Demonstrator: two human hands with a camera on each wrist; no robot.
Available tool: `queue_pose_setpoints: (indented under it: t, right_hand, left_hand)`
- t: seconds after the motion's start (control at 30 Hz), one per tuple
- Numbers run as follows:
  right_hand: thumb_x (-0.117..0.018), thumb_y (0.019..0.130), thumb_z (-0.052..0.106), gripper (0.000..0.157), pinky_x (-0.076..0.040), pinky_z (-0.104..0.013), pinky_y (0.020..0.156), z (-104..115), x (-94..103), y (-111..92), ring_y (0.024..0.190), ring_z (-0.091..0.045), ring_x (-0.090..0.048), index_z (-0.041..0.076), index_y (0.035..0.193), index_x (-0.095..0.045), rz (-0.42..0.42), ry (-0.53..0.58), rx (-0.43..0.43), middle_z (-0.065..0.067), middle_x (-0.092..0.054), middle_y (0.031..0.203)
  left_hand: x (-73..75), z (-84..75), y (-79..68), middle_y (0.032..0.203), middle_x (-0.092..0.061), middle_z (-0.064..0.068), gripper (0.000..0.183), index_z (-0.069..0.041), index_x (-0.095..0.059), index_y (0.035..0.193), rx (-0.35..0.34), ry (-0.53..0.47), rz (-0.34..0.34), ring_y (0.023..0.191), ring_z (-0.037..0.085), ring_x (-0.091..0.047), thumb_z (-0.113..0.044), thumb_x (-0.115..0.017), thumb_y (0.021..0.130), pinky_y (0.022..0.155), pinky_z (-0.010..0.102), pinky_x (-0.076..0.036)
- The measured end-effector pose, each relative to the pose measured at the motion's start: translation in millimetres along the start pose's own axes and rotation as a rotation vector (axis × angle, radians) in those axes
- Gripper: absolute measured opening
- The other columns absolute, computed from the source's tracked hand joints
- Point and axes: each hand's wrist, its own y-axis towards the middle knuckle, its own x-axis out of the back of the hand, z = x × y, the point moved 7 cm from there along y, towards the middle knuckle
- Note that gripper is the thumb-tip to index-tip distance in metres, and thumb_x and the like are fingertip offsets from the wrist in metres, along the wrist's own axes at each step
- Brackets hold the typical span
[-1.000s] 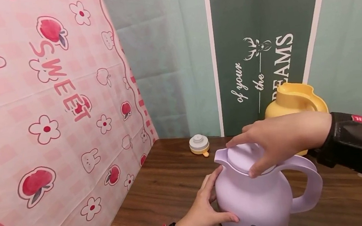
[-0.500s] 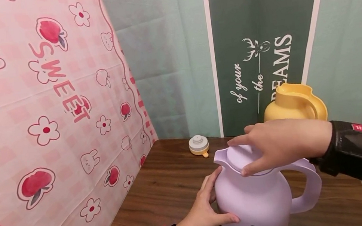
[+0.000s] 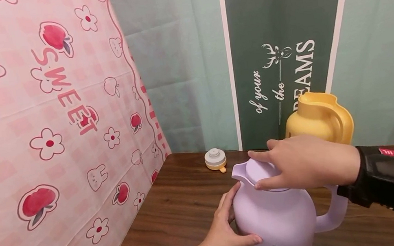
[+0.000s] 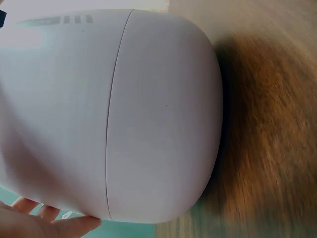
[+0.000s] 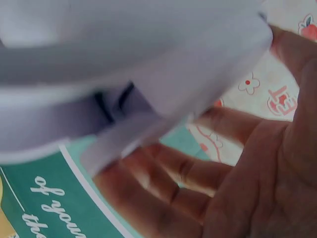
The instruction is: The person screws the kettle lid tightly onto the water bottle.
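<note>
A lilac thermos jug (image 3: 276, 218) stands upright on the wooden table, its spout to the left and its handle to the right. My left hand (image 3: 221, 235) holds the jug's left side, thumb at the front and fingers reaching round behind. Over the top, my right hand (image 3: 310, 162) grips the round lilac lid (image 3: 260, 171), thumb on the near edge and fingers on the far one. The right wrist view shows those fingers curled at the rim of the lid (image 5: 121, 144). In the left wrist view the lower body of the jug (image 4: 163, 119) fills most of the frame.
Behind the right hand stands a yellow jug (image 3: 320, 118), its top without a lid. A white and yellow stopper (image 3: 215, 159) sits at the table's back edge. A pink printed cloth (image 3: 71, 154) borders the left, and a green curtain (image 3: 177, 80) hangs behind.
My right hand has turned on the lid, its thumb sliding left along the near edge and its wrist coming lower. The left hand keeps its hold on the jug.
</note>
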Motion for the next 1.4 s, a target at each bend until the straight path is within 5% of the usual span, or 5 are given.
queue_pose_setpoints:
  t: [0.63,0.87,1.13,1.4]
  right_hand:
    - [-0.048,0.080,0.068,0.066,-0.043,-0.035,0.042,10.2,1.3,-4.2,0.067,-0.025,-0.055,0.019,0.121,-0.061,-0.242,-0.117,-0.127,-0.009,-0.060,0.084]
    - [-0.043,0.085,0.064,0.059,-0.034,-0.028,0.038,13.4,-8.2,-9.1,0.068,-0.021,-0.050,0.021,0.122,-0.060,-0.387,-0.149,-0.127,-0.006,-0.056,0.082]
    - [-0.043,0.085,0.063,0.061,-0.043,-0.040,0.069,6.7,-19.7,-24.5,0.084,-0.022,-0.051,0.017,0.121,-0.060,-0.516,-0.137,-0.059,-0.003,-0.058,0.093]
    - [-0.041,0.085,0.063,0.067,-0.033,-0.048,0.097,3.3,-30.9,-58.6,0.107,-0.030,-0.047,0.015,0.131,-0.051,-0.682,-0.105,-0.028,-0.012,-0.054,0.121]
  left_hand:
    - [-0.7,-2.4,1.9,0.133,-0.034,0.004,0.108,-0.029,-0.016,0.145,0.000,0.020,-0.067,0.118,0.018,-0.044,-0.016,-0.084,0.062,0.092,0.031,-0.047]
    - [5.7,-3.9,3.8,0.126,-0.036,0.004,0.109,-0.029,-0.015,0.145,-0.012,0.085,-0.015,0.116,0.015,-0.045,-0.021,-0.085,0.062,0.090,0.030,-0.048]
    - [12.2,-8.7,14.4,0.119,-0.035,-0.007,0.114,-0.037,-0.009,0.146,0.035,0.410,0.119,0.108,0.006,-0.041,-0.047,-0.082,0.058,0.087,0.027,-0.045]
    - [11.7,-11.7,6.3,0.137,-0.029,-0.004,0.112,-0.033,-0.003,0.147,0.041,0.422,0.082,0.118,0.010,-0.038,-0.051,-0.077,0.064,0.095,0.035,-0.043]
